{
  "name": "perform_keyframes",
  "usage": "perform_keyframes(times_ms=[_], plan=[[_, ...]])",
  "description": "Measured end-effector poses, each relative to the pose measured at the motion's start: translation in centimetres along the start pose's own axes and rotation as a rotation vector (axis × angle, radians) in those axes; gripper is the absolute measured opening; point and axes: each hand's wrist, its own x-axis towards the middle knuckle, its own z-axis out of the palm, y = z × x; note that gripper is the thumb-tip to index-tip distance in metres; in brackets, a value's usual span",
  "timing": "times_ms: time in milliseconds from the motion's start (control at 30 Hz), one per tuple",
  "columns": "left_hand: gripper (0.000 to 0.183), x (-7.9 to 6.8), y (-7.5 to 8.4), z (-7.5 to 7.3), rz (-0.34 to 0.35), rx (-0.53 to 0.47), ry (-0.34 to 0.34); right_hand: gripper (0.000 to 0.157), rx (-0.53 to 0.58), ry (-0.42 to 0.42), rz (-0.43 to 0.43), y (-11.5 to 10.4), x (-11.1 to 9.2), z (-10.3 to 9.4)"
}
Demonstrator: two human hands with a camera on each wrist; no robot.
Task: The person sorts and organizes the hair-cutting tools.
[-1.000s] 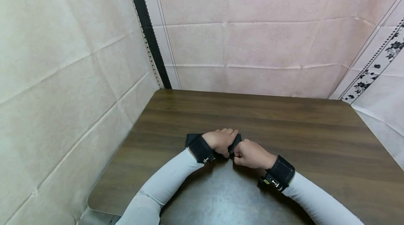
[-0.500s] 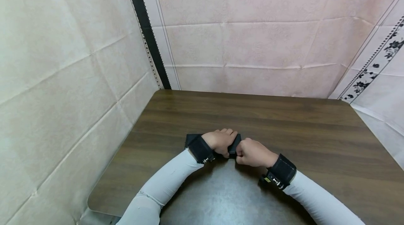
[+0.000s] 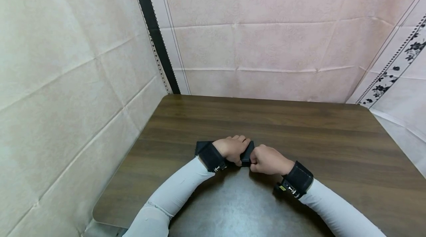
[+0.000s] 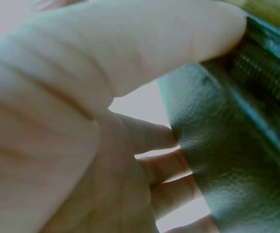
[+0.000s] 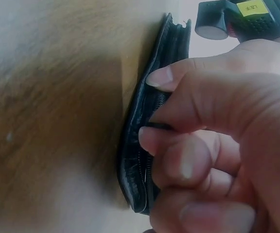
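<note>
A flat black leather-look zip wallet lies on the table with its zipped edge toward me. The left hand holds it from above, and in the left wrist view its thumb presses beside the zip teeth while the other fingers reach over the wallet's cover. At the wallet's right end, the right hand has its fingers curled, pinching a small dark zip pull. Zip teeth show above the pinch in the right wrist view; lower down, two rows of teeth stand apart. The left hand and its wristband cover the wallet's middle.
The brown wood-grain table has a grey, shiny patch at the front. Black wristbands with small cameras sit on both wrists. Pale patterned cloth hangs behind and to the left of the table.
My right hand has slid slightly right along the wallet's front edge, uncovering more of its right corner. The left hand and the wallet have stayed in place.
</note>
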Motion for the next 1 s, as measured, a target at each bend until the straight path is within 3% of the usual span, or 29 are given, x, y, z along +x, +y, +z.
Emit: perform_keyframes(times_ms=[1000], plan=[[0.096, -0.29, 0.11, -0.41, -0.004, -0.001, -0.008, 0.036, 0.012, -0.015, 0.022, 0.05, -0.08, -0.44]])
